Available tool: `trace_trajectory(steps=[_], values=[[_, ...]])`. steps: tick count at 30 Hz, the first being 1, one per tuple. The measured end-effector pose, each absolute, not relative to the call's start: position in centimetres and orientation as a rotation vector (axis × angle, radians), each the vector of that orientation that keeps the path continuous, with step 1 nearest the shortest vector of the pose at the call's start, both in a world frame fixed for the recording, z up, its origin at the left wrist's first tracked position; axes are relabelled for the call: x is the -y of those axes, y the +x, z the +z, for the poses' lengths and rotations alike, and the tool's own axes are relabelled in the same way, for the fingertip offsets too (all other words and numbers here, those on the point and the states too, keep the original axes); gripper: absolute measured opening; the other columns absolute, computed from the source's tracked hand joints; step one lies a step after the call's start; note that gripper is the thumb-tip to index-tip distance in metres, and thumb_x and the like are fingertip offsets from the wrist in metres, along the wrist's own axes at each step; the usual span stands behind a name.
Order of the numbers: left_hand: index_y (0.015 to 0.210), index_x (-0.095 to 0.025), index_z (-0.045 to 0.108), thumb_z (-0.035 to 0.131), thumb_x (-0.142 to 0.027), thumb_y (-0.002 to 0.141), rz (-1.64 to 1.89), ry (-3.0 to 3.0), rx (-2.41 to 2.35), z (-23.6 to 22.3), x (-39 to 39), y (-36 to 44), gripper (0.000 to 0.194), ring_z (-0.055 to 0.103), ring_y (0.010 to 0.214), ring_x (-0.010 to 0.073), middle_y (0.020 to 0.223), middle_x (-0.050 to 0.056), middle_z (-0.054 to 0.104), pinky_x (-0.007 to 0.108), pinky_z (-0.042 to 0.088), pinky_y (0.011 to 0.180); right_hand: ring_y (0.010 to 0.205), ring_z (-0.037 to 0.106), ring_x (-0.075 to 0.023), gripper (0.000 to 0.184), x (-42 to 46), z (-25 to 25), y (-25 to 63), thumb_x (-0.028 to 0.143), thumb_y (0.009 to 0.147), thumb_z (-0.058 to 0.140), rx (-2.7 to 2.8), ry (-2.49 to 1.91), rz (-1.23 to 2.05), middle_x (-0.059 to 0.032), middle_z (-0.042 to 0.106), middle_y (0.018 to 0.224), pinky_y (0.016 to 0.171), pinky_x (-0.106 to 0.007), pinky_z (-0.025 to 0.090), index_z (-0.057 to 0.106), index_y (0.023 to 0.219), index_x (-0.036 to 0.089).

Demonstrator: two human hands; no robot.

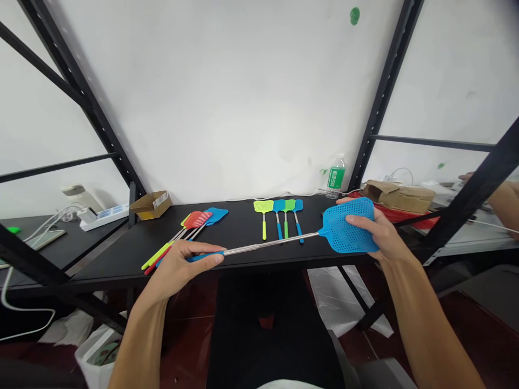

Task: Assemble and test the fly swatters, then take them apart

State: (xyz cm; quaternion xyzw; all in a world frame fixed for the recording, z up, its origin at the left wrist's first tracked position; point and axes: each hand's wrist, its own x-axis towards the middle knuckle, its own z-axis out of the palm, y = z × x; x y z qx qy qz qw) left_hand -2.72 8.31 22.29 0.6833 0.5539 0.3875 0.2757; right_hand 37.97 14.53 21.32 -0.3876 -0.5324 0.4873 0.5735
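Note:
A blue fly swatter (348,226) with an extended metal rod is held level across my front, above the desk's near edge. My left hand (180,267) is closed round its blue handle, thumb and fingers near the rod. With my right hand (383,229) I grip the perforated paddle, thumb on its face and fingers behind. Beyond, several short swatters stand side by side on the desk, among them a yellow swatter (264,207) and a green swatter (288,206). At the left lies a fanned pile of long swatters, with a red swatter (198,219) and a blue swatter (217,215).
The black desk (109,256) backs onto a white wall, between black metal posts. A small open cardboard box (151,205) sits at the left and a water bottle (336,177) at the back right. Another person's arm (505,202) shows at far right. A white bin (97,351) is below left.

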Motion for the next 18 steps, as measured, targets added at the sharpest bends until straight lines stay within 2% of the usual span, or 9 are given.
trace_trajectory(steps=[8,18], values=[[0.094,-0.024,0.082,0.076,-0.044,0.076,1.039,1.856,-1.449,22.0,-8.2,-1.0,0.028,0.072,0.092,0.0279,0.095,0.004,0.079,0.034,0.057,0.086,0.078,0.073,-0.0261,0.047,-13.7,21.3,35.2,0.036,0.073,0.078,1.268,-0.868,1.208,-0.0048,0.076,0.097,0.065,-0.037,0.06,0.067,0.118,0.028],[0.098,-0.022,0.081,0.074,-0.045,0.078,1.049,1.829,-1.356,21.7,-8.1,1.4,0.031,0.072,0.095,0.0295,0.099,0.005,0.078,0.035,0.057,0.084,0.084,0.073,-0.0267,0.053,-12.7,21.1,31.9,0.036,0.077,0.074,1.323,-0.765,1.284,-0.0054,0.075,0.102,0.07,-0.039,0.06,0.063,0.128,0.03]])
